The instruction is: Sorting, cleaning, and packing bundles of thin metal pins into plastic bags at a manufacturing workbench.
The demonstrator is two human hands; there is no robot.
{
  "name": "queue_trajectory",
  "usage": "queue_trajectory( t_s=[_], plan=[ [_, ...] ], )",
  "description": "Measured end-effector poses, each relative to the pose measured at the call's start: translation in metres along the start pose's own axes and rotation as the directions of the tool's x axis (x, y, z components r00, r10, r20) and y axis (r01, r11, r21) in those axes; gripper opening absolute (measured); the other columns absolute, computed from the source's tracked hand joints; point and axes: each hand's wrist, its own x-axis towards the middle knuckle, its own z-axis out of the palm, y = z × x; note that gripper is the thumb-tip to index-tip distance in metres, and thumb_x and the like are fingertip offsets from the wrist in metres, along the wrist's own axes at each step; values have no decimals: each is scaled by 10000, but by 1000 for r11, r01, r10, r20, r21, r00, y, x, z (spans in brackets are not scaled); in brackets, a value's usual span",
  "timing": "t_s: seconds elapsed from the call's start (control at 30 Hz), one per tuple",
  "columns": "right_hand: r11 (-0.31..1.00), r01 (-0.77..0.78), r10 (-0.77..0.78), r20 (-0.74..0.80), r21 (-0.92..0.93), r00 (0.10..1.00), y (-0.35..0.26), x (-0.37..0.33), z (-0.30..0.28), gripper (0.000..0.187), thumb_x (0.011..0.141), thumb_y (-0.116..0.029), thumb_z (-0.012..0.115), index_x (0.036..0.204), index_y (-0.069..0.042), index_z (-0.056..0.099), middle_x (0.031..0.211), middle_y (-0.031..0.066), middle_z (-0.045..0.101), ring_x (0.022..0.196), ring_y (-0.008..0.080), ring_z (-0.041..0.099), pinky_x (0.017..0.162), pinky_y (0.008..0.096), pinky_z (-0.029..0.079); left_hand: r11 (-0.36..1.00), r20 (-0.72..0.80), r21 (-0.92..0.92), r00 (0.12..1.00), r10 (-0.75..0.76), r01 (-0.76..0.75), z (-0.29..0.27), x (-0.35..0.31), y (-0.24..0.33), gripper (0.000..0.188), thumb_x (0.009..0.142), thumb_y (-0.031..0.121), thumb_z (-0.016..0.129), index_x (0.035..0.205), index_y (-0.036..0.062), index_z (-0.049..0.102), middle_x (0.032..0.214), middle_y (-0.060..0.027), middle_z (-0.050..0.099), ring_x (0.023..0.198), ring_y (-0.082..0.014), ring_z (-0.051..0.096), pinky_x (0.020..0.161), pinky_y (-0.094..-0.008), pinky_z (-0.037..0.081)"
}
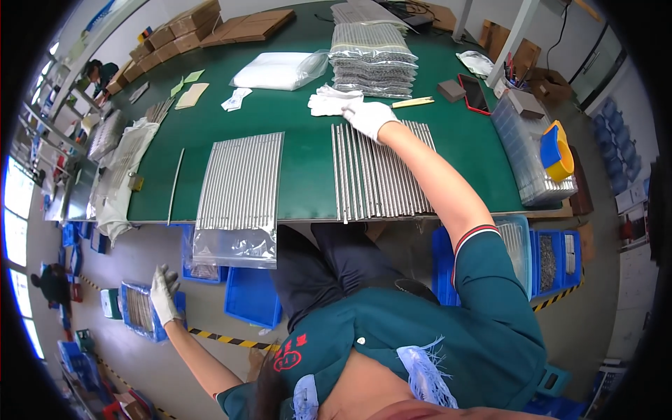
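Nearest the camera: teal shirt shoulder (448, 329), then right hand (369, 116), gloved and palm-down with fingers loosely spread, on the far end of a loose row of metal rods (381, 175) lying on the green table (294, 115). Left hand (164, 294), gloved, open and holding nothing, hangs low over a blue bin (143, 311) on the floor, well apart from the right. Bagged rods (238, 189) overhang the near table edge; stacked bags (372, 59) and cardboard boxes (175, 35) fill the far side, blue crates (553, 259) crowd the floor at right.

R hand (369, 116) on rods (381, 171) | L hand (163, 294) over blue bin (143, 311)
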Motion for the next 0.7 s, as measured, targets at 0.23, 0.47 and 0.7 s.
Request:
queue_trajectory(
  t_s=[0.23, 0.47, 0.7],
  plan=[
    [982, 154, -149, -56, 112, 987, 31, -16, -12, 458, 934, -405, 361, 1242, -110, 527, 1225, 149, 546, 1116, 300, 513, 959, 384, 384, 895, 45, -96, 897, 441, -435, 48, -18, 78, 390, 985, 278, 403, 1240, 6, 519, 1144, -116, 581, 996, -187, 597, 870, -313, 485],
    [986, 156, -142, -180, 65, 973, 108, -85, -2, 527, 861, -498, 482, 1222, -119, 545, 1277, 130, 512, 1200, 292, 459, 1023, 375, 349, 552, 644, -70, 385, 661, -831, 238, -60, 159, 289, 909, 238, 557, 1112, 40, 612, 1021, -126, 653, 990, -257, 612, 881, -320, 464],
    [995, 80, -90, -181, -62, 979, 86, -85, 1, 564, 835, -533, 492, 1218, -123, 547, 1235, 144, 520, 1164, 309, 471, 993, 396, 372, 7, 653, -81, -48, 755, -997, 404, -31, 150, 366, 904, 308, 487, 1139, 37, 563, 1150, -150, 574, 1079, -307, 524, 942, -372, 404]
  ],
)
